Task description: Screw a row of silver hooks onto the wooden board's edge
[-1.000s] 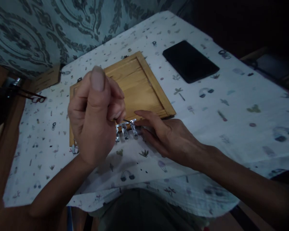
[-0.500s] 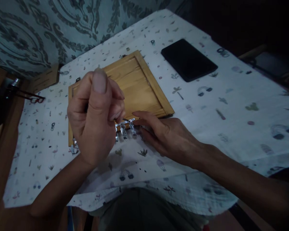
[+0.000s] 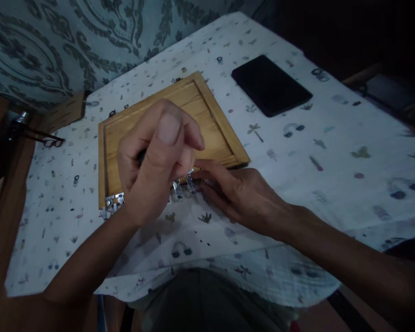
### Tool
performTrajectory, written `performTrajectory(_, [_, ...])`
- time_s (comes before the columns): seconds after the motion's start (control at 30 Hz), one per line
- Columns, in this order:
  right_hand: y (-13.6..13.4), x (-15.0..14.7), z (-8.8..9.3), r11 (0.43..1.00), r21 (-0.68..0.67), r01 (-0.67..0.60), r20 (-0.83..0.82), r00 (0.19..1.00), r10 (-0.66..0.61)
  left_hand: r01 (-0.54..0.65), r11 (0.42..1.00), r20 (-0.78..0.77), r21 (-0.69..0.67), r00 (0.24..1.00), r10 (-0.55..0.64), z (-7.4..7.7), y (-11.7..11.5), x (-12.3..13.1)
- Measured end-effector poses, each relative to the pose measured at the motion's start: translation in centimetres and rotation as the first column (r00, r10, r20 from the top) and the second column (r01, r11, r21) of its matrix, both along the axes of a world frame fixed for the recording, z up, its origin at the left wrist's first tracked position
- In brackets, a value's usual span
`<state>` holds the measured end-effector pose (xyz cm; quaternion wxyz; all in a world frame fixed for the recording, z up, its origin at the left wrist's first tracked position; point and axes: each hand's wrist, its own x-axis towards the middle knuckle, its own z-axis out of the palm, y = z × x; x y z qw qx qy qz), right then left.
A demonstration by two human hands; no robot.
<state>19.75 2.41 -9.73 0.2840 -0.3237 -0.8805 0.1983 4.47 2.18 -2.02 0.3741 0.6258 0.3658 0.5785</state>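
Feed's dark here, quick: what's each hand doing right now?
Left hand: closed on a dark tool handle, tip hidden.
Right hand: open, fingers on the metal hinge.

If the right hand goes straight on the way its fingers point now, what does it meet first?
Probably the metal hinge at the wooden panel's near edge: the right hand points left, fingertips about touching it. The left hand comes just behind; depth is unclear.

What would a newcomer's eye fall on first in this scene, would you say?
First the two hands at the centre: the left hand, closed around a dark tool that is mostly hidden, and the right hand, its fingers pressed to a metal hinge on the near edge of a wooden panel. Beyond lies a black tablet on the patterned tablecloth; red-framed glasses sit far left.
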Motion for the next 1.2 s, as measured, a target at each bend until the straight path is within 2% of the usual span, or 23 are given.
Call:
performTrajectory(0.17, [0.0, 0.0, -0.1, 1.000, -0.005, -0.004, 0.004, 1.000, 0.004, 0.095, 0.973, 0.109, -0.212, 0.991, -0.073, 0.8, 1.2, 0.2])
performTrajectory(0.3, [0.0, -0.1, -0.2, 1.000, -0.029, -0.005, 0.019, 1.000, 0.006, 0.159, 0.971, 0.126, -0.177, 0.982, -0.138, 0.8, 2.1, -0.2])
performTrajectory(0.37, [0.1, 0.0, -0.2, 0.999, -0.040, -0.006, 0.017, 1.000, 0.007, 0.111, 0.980, 0.077, -0.167, 0.992, -0.099, 0.7, 2.3, -0.4])
performTrajectory(0.47, [0.1, 0.0, -0.1, 0.999, -0.045, -0.014, 0.006, 1.000, 0.015, -0.025, 0.984, 0.029, -0.178, 0.999, 0.031, 0.8, 2.1, -0.3])
performTrajectory(0.57, [0.1, 0.0, -0.2, 0.999, -0.049, -0.013, 0.010, 1.000, 0.013, -0.102, 0.966, 0.123, -0.237, 0.983, 0.134, 1.2, 1.5, 0.3])
performTrajectory(0.67, [0.1, 0.0, -0.3, 0.998, -0.055, -0.009, 0.015, 1.000, 0.009, -0.114, 0.957, 0.213, -0.267, 0.962, 0.174, 1.4, 1.2, 1.1])
performTrajectory(0.97, [0.1, 0.0, -0.2, 0.998, -0.068, 0.002, 0.021, 1.000, -0.001, 0.066, 0.989, 0.213, -0.133, 0.976, -0.036, 0.6, 2.4, 0.9])
performTrajectory(1.2, [0.1, -0.1, -0.2, 0.998, -0.062, 0.007, 0.035, 0.999, -0.005, 0.141, 0.969, 0.188, -0.203, 0.977, -0.102, 1.1, 2.3, 0.4])
